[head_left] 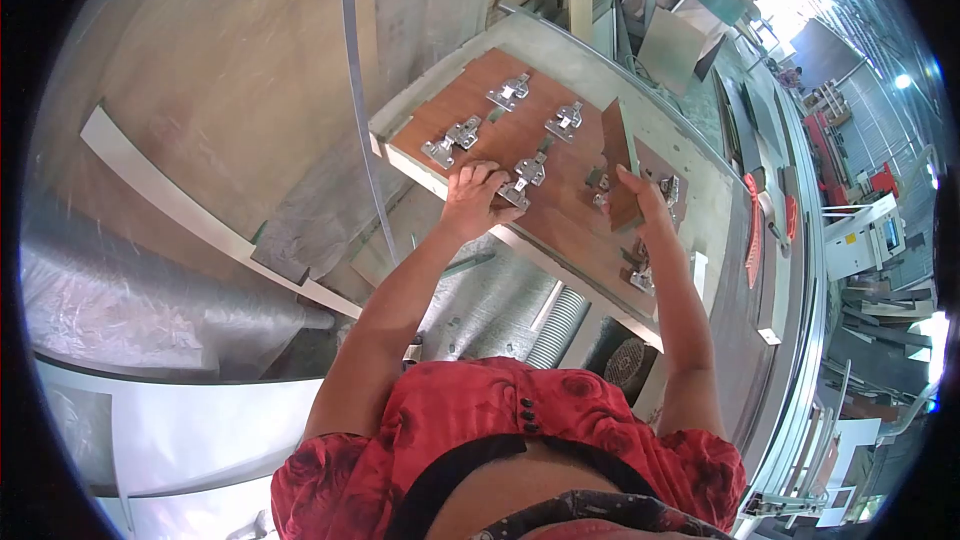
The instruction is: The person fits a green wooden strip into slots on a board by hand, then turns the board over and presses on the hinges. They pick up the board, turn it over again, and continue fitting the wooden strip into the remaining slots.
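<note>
Several metal hinges point(509, 92) lie in rows on a reddish-brown board point(470, 100) on the bench. My left hand point(474, 202) rests at the board's near edge, its bent fingers on a hinge point(516, 194). My right hand point(645, 202) grips a narrow brown panel point(619, 155) that stands on edge across the board, thumb on its near side. More hinges point(642, 278) lie to the right of this panel, partly hidden by it and by my right hand and forearm.
A pale strip point(200, 200) crosses the left side. A grey upright band point(356, 70) rises before the board. Plastic-wrapped material point(150, 300) is at the left. Red-handled tools point(753, 230) lie on the right bench, near a white machine point(865, 240). A ribbed hose point(558, 328) is below.
</note>
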`<state>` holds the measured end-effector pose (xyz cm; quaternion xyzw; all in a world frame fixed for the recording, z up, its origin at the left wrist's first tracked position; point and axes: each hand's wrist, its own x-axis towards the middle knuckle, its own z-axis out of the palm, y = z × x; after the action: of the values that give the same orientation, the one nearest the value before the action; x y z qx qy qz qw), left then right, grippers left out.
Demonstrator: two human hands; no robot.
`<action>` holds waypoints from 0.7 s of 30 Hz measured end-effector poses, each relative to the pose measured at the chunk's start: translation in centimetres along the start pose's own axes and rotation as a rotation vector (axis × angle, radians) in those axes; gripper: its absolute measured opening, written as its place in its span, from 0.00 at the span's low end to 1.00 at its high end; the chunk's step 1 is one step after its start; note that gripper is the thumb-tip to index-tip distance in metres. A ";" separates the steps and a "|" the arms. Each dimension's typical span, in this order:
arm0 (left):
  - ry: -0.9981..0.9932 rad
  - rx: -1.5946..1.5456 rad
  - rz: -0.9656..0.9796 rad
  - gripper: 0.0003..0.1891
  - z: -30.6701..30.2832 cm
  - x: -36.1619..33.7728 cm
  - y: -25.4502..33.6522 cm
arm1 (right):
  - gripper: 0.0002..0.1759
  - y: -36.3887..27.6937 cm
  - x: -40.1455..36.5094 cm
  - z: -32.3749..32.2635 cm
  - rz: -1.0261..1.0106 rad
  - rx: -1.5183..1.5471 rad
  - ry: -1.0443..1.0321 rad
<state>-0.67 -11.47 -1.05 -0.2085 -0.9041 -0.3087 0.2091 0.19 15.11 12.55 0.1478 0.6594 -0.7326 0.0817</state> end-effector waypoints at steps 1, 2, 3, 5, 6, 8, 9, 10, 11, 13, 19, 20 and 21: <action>0.002 0.000 -0.004 0.32 0.1 0.0 0.0 | 0.16 0.2 0.8 -0.3 0.005 0.003 -0.005; 0.009 0.017 0.002 0.32 0.2 -0.1 -0.1 | 0.15 0.5 1.6 -0.6 0.010 0.005 -0.009; 0.015 0.034 0.008 0.32 0.2 -0.1 -0.1 | 0.15 1.0 2.5 -1.0 0.010 0.002 -0.011; 0.010 0.024 0.007 0.32 0.1 -0.1 0.0 | 0.15 1.7 4.3 -1.7 0.131 -0.064 -0.084; 0.002 0.013 0.009 0.32 0.0 -0.1 0.0 | 0.15 1.2 4.7 -1.7 0.132 -0.067 -0.087; 0.003 0.007 0.011 0.33 0.0 -0.1 -0.1 | 0.24 0.4 5.4 -1.6 0.159 -0.079 -0.082; 0.004 -0.002 0.020 0.33 0.0 0.0 -0.1 | 0.24 0.2 5.9 -1.5 0.164 -0.076 -0.082; 0.000 -0.001 0.018 0.33 -0.1 0.1 -0.1 | 0.24 0.0 6.4 -1.4 0.108 -0.118 -0.053; 0.004 0.017 0.035 0.33 -0.1 0.1 -0.1 | 0.25 -0.1 6.8 -1.3 0.052 -0.160 -0.025; 0.014 0.037 0.049 0.33 -0.2 0.2 -0.1 | 0.25 0.4 8.2 -1.4 0.050 -0.148 0.003; -0.011 0.050 0.020 0.33 0.2 0.1 -0.2 | 0.23 -1.7 7.7 0.6 0.029 -0.211 0.031; -0.016 0.051 0.033 0.33 0.1 0.1 -0.3 | 0.25 -2.5 7.1 0.8 -0.038 -0.160 -0.084; -0.019 0.052 0.047 0.33 0.0 0.2 -0.2 | 0.25 -3.0 7.5 1.0 -0.035 -0.161 -0.085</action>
<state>-0.92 -11.62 -1.05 -0.2273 -0.9087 -0.2779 0.2130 -7.95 15.00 13.07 0.0982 0.7147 -0.6840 0.1084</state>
